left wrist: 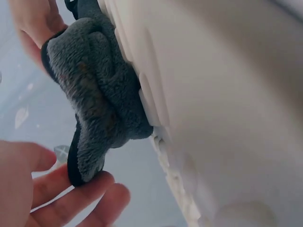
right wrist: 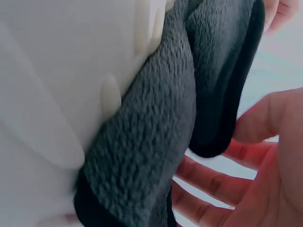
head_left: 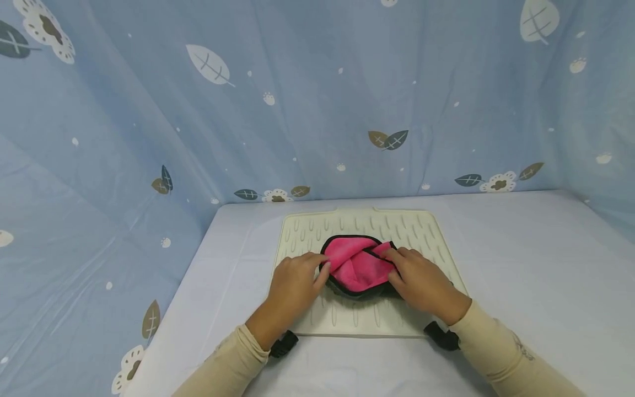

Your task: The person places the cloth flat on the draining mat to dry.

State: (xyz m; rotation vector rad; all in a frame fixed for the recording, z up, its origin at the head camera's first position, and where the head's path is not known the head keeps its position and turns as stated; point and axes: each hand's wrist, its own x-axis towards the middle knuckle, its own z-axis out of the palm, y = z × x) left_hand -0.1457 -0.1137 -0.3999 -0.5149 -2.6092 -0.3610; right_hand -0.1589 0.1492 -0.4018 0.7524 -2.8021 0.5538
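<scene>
A cloth [head_left: 354,264], pink on one face and grey plush on the other, lies bunched up with its black-edged rim raised. Its pink face shows on top, with folds across it. At the left rim, my left hand [head_left: 297,281] holds the edge between thumb and fingers; the grey plush side [left wrist: 90,90] fills the left wrist view above those fingertips. My right hand [head_left: 421,278] pinches a folded corner on the right. Close up in the right wrist view, its thumb [right wrist: 260,120] meets the black edging while the other fingers pass behind the cloth.
Under the cloth lies a cream ribbed mat [head_left: 307,317] on a white-covered table [head_left: 526,264]. Blue patterned fabric [head_left: 317,110] hangs behind and at the sides. Dark bands [head_left: 441,336] sit by both forearms near the mat's front edge.
</scene>
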